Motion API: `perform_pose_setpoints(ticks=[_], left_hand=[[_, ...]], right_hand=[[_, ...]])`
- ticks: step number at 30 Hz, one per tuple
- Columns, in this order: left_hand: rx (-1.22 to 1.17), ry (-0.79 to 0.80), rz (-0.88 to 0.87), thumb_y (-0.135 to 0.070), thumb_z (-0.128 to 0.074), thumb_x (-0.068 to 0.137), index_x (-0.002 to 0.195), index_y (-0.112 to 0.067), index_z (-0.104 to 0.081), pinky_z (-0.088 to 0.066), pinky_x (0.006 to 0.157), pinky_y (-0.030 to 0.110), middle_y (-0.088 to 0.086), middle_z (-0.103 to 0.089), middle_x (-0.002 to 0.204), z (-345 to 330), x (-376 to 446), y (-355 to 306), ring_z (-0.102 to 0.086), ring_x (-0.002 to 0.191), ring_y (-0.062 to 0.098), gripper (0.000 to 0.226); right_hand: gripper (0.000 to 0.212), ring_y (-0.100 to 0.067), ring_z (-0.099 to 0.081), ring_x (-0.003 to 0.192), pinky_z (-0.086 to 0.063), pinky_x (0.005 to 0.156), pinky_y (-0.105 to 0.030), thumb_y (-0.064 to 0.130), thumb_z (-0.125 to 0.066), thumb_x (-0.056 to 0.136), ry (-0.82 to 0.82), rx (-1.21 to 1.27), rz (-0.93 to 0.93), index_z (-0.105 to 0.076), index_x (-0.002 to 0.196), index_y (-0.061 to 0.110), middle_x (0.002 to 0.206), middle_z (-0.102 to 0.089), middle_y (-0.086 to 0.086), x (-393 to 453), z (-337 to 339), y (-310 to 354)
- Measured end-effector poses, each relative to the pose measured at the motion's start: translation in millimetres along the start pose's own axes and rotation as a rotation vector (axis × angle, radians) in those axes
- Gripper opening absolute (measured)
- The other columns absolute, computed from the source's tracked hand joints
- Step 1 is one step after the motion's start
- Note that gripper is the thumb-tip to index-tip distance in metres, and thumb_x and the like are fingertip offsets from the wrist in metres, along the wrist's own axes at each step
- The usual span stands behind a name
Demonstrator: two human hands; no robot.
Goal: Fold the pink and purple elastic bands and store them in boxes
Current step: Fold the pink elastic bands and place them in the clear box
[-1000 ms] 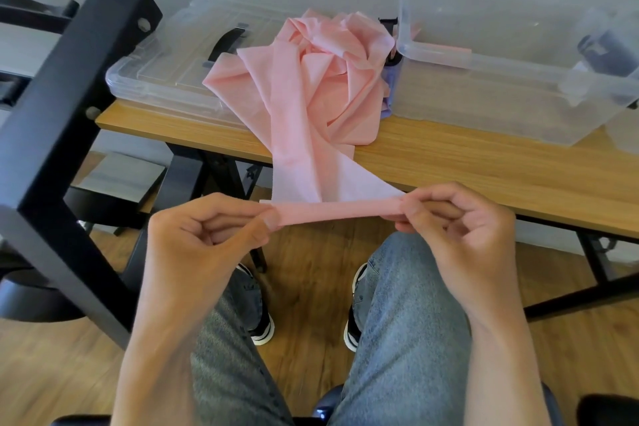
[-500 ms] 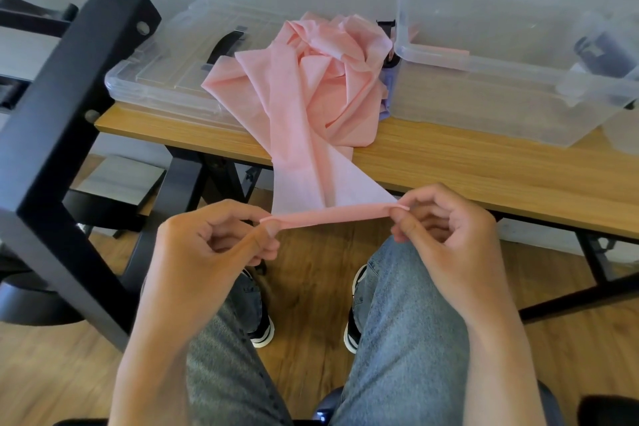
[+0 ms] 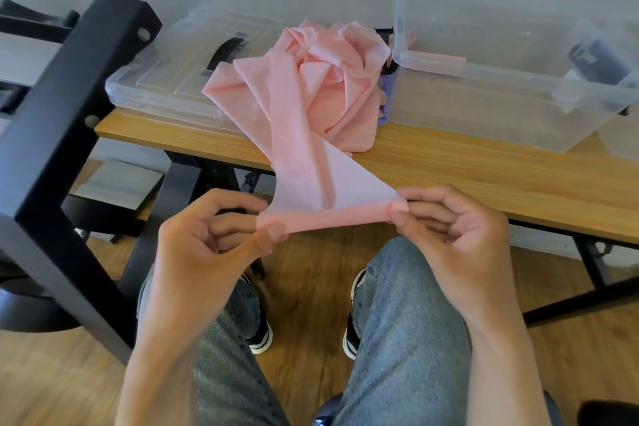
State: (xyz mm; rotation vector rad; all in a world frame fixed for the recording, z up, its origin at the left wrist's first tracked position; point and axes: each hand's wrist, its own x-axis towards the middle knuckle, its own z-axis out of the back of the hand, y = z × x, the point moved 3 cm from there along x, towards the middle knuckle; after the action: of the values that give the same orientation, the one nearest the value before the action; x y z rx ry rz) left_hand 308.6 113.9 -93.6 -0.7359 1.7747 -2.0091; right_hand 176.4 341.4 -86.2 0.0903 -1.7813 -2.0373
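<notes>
I am holding the free end of the pink elastic band (image 3: 321,121) stretched flat between both hands, out over my knees, while the rest of it is lying heaped on the wooden table (image 3: 484,180) between the flat clear lid (image 3: 166,79) and the open clear box (image 3: 484,93). My left hand (image 3: 207,245) is pinching the left corner between thumb and forefinger, and my right hand (image 3: 453,235) is pinching the right corner the same way, both clamped on fabric. I judge I am keeping the edge taut so the first fold starts straight. Against the frame a second back, the pinched strip is looking narrower and my hands are sitting slightly higher and wider apart. A purple scrap (image 3: 385,104) is peeking out behind the pink heap.
</notes>
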Motion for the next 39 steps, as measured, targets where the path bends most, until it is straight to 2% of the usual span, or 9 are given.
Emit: perform_pose_setpoints(ticks=[3, 6, 13, 17, 20, 25, 30, 35, 39], left_hand=[[0.044, 0.057, 0.021, -0.012, -0.078, 0.076, 0.123, -0.022, -0.069, -0.063, 0.077, 0.026, -0.003, -0.081, 0.092, 1.0, 0.5, 1.2, -0.078, 0.082, 0.015, 0.049], [0.171, 0.103, 0.022, -0.018, -0.078, 0.076, 0.106, -0.026, -0.077, -0.063, 0.079, 0.03, -0.011, -0.08, 0.093, 3.1, 1.6, 5.1, -0.078, 0.084, 0.011, 0.031], [0.21, 0.128, 0.001, -0.023, -0.076, 0.081, 0.098, -0.015, -0.077, -0.064, 0.065, 0.036, -0.001, -0.079, 0.077, 5.0, 1.9, 3.9, -0.077, 0.069, 0.017, 0.019], [0.151, 0.111, -0.064, -0.019, -0.078, 0.079, 0.099, -0.012, -0.077, -0.064, 0.066, 0.033, 0.001, -0.079, 0.08, 5.5, 0.2, -1.9, -0.078, 0.071, 0.021, 0.021], [0.051, 0.057, -0.041, -0.019, -0.08, 0.076, 0.095, -0.009, -0.079, -0.064, 0.07, 0.032, 0.005, -0.08, 0.084, 7.2, -1.0, -3.4, -0.078, 0.077, 0.024, 0.022], [0.061, 0.002, -0.062, -0.017, -0.08, 0.074, 0.087, -0.01, -0.078, -0.064, 0.064, 0.028, 0.002, -0.079, 0.08, 8.3, -2.2, -6.4, -0.078, 0.071, 0.021, 0.015], [0.144, 0.121, 0.056, -0.015, -0.081, 0.07, 0.111, -0.024, -0.074, -0.062, 0.075, 0.023, -0.006, -0.081, 0.09, 10.8, -4.8, -5.8, -0.078, 0.082, 0.012, 0.042], [0.288, 0.116, 0.031, -0.02, -0.081, 0.069, 0.096, -0.026, -0.08, -0.058, 0.071, 0.013, -0.016, -0.079, 0.086, 14.9, -8.8, -11.0, -0.077, 0.08, 0.003, 0.028], [0.366, 0.081, -0.048, -0.02, -0.083, 0.073, 0.091, -0.026, -0.081, -0.057, 0.063, 0.01, -0.017, -0.077, 0.077, 19.5, -13.3, -22.3, -0.074, 0.07, 0.001, 0.019]], right_hand=[[0.036, -0.005, -0.076, 0.096, -0.059, 0.087, -0.02, 0.012, -0.078, 0.087, 0.021, -0.058, 0.0, -0.073, 0.117, 0.031, 0.099, -0.08, 0.016, 1.1, 2.1, -2.6], [0.028, -0.003, -0.076, 0.096, -0.06, 0.088, -0.024, 0.008, -0.078, 0.088, 0.024, -0.184, 0.058, -0.077, 0.103, 0.032, 0.099, -0.078, 0.022, 1.7, 2.4, -4.2], [0.016, -0.015, -0.076, 0.075, -0.062, 0.073, -0.034, 0.006, -0.07, 0.095, 0.088, -0.2, 0.063, -0.069, 0.097, 0.022, 0.081, -0.076, 0.006, 1.6, -0.5, -5.9], [0.014, -0.021, -0.078, 0.077, -0.063, 0.076, -0.041, -0.001, -0.068, 0.094, 0.051, -0.046, 0.051, -0.068, 0.097, 0.012, 0.082, -0.078, -0.005, -0.2, -0.5, 0.0], [0.008, -0.024, -0.079, 0.088, -0.064, 0.081, -0.038, 0.005, -0.072, 0.09, 0.078, 0.061, 0.057, -0.069, 0.098, 0.006, 0.09, -0.08, -0.007, -3.0, -0.3, 6.5], [0.007, -0.02, -0.078, 0.084, -0.064, 0.077, -0.032, 0.013, -0.073, 0.088, 0.057, 0.033, 0.072, -0.073, 0.094, 0.009, 0.088, -0.08, -0.003, -3.2, -0.6, 10.8], [0.039, -0.001, -0.074, 0.101, -0.057, 0.088, -0.018, 0.022, -0.076, 0.083, 0.105, -0.154, 0.045, -0.072, 0.121, 0.032, 0.101, -0.079, 0.02, -4.1, 5.6, 8.0], [0.022, 0.003, -0.074, 0.093, -0.057, 0.084, -0.015, 0.023, -0.076, 0.082, 0.106, -0.291, 0.096, -0.078, 0.101, 0.034, 0.096, -0.077, 0.025, -4.4, 5.6, 7.7], [0.019, -0.004, -0.076, 0.083, -0.058, 0.077, -0.016, 0.009, -0.078, 0.088, 0.103, -0.306, 0.117, -0.078, 0.094, 0.027, 0.086, -0.078, 0.016, -6.7, 2.8, 7.8]])
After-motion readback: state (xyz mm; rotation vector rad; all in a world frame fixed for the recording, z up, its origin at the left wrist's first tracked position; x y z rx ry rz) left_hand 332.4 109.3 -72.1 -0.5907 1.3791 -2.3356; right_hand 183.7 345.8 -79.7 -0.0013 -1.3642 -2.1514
